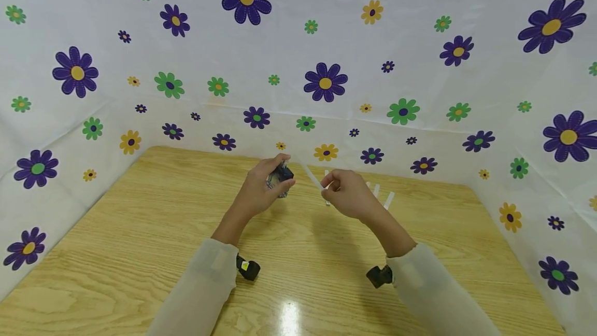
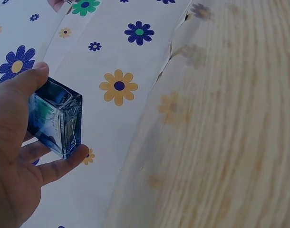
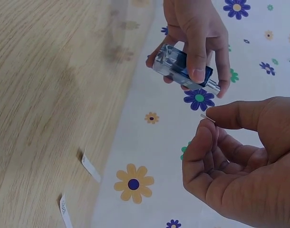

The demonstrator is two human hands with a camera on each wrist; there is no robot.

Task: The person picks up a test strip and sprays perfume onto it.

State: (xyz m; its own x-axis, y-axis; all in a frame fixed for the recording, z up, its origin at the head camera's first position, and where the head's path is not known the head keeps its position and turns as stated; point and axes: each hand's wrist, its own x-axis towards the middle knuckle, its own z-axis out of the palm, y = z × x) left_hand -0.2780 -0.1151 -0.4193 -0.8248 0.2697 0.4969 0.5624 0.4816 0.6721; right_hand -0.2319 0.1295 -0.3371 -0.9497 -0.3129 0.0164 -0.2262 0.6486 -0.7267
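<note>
My left hand (image 1: 258, 185) grips the glass bottle (image 2: 58, 118) above the desk (image 1: 140, 222), a fingertip at its nozzle (image 3: 213, 86); my right hand (image 1: 349, 194) pinches a white strip (image 1: 312, 176) near it. I'd best keep both steady, nozzle facing the strip's far end

Bottle (image 1: 283, 173) left of held strip (image 1: 311, 175); rightward, perhaps four strips (image 1: 389, 200) on table (image 1: 163, 232).
</note>
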